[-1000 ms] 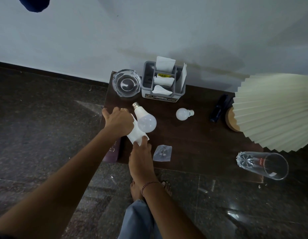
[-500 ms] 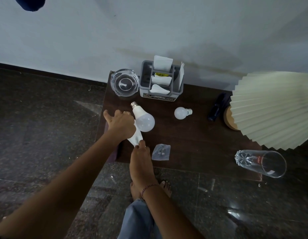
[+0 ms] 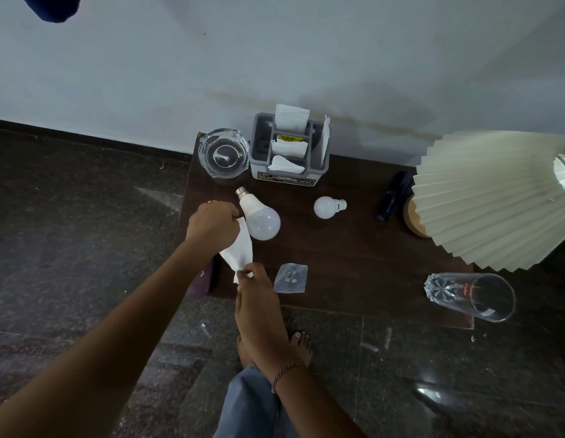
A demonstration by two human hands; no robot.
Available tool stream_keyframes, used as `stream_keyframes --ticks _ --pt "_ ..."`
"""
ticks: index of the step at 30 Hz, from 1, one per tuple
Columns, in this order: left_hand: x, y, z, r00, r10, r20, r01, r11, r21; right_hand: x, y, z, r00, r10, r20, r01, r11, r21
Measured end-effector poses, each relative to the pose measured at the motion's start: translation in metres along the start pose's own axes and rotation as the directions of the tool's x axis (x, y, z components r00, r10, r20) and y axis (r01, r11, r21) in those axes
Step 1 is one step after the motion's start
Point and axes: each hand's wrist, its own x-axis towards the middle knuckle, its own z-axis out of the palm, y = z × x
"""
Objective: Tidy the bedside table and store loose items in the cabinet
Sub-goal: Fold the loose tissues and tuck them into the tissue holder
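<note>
While tissue (image 3: pixel 241 252) hangs pinched, caddy (image 3: pixel 257 162) w/ napkins (image 3: pixel 290 120)

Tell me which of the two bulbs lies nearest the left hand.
The bigger bulb, its metal cap pointing toward the ashtray, lies right beside the left hand, which grips a tissue. The smaller bulb sits farther right.

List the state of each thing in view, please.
Tissue: held between both hands.
Left hand: grips its far end.
Right hand: pinches its near end.
Big bulb: lying on its side.
Small bulb: lying on its side.
Ashtray: upright, empty.
Glass: empty.
Bag: lying flat.
</note>
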Motion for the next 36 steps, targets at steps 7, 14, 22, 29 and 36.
stream_keyframes --ticks 7,14,22,29,36 --pt "-0.002 0.003 -0.014 0.999 -0.039 0.028 0.041 0.997 -0.072 -0.004 -0.004 -0.007 0.999 -0.039 -0.013 0.040 0.998 0.050" --pt "-0.004 -0.001 -0.033 0.990 -0.014 0.142 0.046 0.973 -0.225 -0.001 -0.004 -0.016 0.991 -0.091 -0.095 0.098 0.992 0.082" --pt "-0.010 0.008 -0.066 1.000 0.007 0.027 0.003 0.936 -0.353 0.016 -0.002 -0.035 0.968 -0.117 -0.223 0.140 0.986 0.089" --pt "-0.006 0.025 -0.090 0.967 -0.079 -0.242 -0.017 0.929 -0.370 0.044 -0.004 -0.056 0.945 -0.095 -0.314 0.166 0.964 0.209" --pt "-0.009 0.044 -0.115 0.880 -0.087 -0.467 -0.117 0.913 -0.391 0.077 -0.024 -0.097 0.906 0.026 -0.422 0.192 0.863 0.466"
